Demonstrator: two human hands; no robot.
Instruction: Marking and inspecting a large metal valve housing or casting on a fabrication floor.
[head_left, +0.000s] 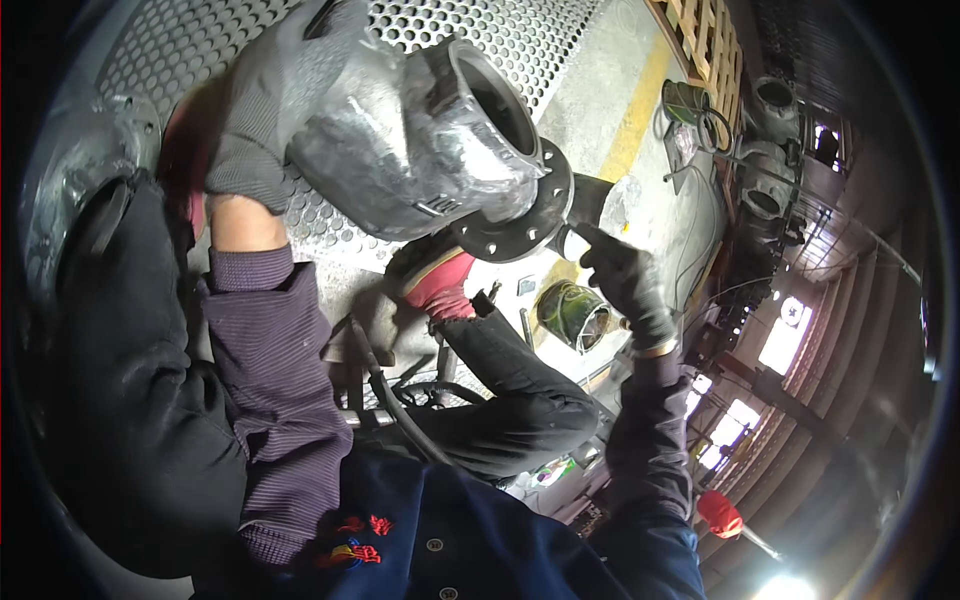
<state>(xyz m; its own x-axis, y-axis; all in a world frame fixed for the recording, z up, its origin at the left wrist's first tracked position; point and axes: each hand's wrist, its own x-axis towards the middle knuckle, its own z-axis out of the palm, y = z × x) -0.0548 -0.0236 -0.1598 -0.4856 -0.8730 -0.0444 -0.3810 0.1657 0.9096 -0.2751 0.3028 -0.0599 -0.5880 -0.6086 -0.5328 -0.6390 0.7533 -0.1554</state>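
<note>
A grey cast-metal valve body (390, 150) lies tilted in front of me, with a round open mouth at its upper right. A dark flange with bolt holes (520, 215) is at its right end. My left hand (285, 95), in a grey knit glove, grips the casting's upper left end; its fingertips are partly hidden. My right hand (630, 285), also gloved, is just right of the flange. Its fingers are bent and closed around something small that I cannot make out. Beyond the flange is a dark curved piece (590, 200).
Perforated metal plate (480, 25) lies beneath the casting. A green cylindrical container (575, 315) stands below my right hand. Cables and a hose (385, 390) run by my legs. At the upper right are a wooden pallet (710, 45) and more metal castings (765, 190).
</note>
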